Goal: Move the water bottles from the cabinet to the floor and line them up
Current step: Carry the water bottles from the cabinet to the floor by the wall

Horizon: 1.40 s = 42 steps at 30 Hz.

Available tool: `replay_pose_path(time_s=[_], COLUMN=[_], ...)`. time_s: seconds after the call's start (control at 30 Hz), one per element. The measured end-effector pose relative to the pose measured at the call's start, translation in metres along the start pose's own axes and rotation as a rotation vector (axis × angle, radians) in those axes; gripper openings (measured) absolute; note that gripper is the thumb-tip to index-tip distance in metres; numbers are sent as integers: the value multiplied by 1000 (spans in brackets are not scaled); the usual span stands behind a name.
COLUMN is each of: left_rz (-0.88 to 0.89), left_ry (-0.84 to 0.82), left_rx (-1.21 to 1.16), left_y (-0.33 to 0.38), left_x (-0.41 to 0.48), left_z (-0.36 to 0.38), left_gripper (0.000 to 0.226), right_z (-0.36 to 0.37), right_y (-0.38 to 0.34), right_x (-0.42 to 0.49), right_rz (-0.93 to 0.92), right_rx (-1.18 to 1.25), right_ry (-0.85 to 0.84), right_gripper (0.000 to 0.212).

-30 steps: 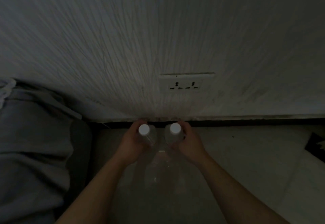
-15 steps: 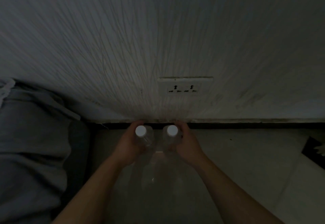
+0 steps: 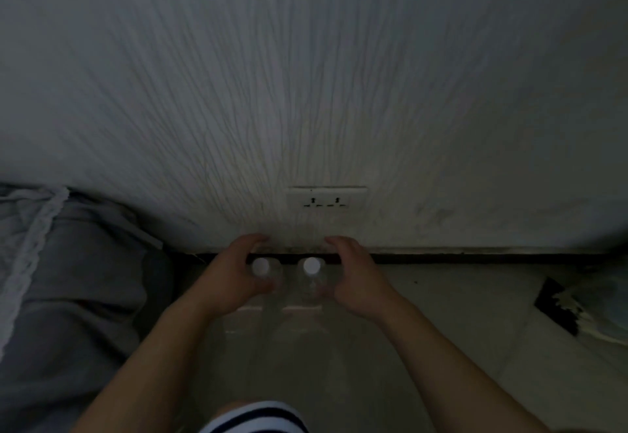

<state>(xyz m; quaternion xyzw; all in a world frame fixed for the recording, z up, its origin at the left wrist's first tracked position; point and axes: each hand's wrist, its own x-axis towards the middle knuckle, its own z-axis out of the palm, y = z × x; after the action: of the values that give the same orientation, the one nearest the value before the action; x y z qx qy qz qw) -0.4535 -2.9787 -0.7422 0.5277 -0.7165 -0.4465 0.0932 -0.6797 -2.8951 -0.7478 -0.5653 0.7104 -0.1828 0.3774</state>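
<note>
Dim light lies on a white wall [image 3: 306, 75] with fine streaked texture; a double socket [image 3: 326, 198] sits low on it. At the foot of the wall runs a dark skirting strip [image 3: 475, 258], and below it is the pale tiled floor [image 3: 441, 330].

On the left, grey bedding [image 3: 68, 279] with a white braided cord [image 3: 37, 238] comes close to the left forearm, so that side is tight. On the right the floor is free as far as a dark mat piece [image 3: 554, 306] with a torn white edge. A striped cloth [image 3: 253, 415] shows at the near edge.

2 clear water bottles stand upright on the floor, just beside each other and close to the skirting: the left bottle [image 3: 262, 267] and the right bottle [image 3: 312, 267], each with a white cap. Whether they hold water I cannot tell.

The left hand [image 3: 231, 279] curves around the left bottle from the left, the right hand [image 3: 355, 279] around the right bottle from the right. The fingers are loose and spread, with a dark gap between the fingertips and the caps. The thumbs lie next to the clear bodies; if they touch, I cannot tell.
</note>
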Motion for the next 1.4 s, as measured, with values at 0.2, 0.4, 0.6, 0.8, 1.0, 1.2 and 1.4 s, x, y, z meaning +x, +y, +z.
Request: replay_pose_path(time_s=[0.2,0.4,0.6,0.8,1.0,1.2,1.4], left_rz=[72,116,136,143,125,94,91], left_ry=[73,102,51,82,138,177,206], left_rx=[98,190,332,493,546,487,464], left_y=[66,138,211,303,398,476,540], left_x=[-34,-72,-119,-181,-237,-277,-310], left_z=[-30,-73,-123,-182,-241,-285,-298], left_gripper=[59,49,54,59,45,45,45], right_z=[-49,-107,-171,-241,-317,-392,-447], right_y=[-46,-101,-168,-244,-316,-371,-399], right_x=[-35,-76,-125,-186,-246,-304,-348], right_rz=[-83,-34,-17,58,101,128,117], right_rx=[-144,-227,-361,-427,-406,-356,-368], right_ry=[105,137,193,210,183,179,208], right_gripper=[68,56,48,45,50,53,52])
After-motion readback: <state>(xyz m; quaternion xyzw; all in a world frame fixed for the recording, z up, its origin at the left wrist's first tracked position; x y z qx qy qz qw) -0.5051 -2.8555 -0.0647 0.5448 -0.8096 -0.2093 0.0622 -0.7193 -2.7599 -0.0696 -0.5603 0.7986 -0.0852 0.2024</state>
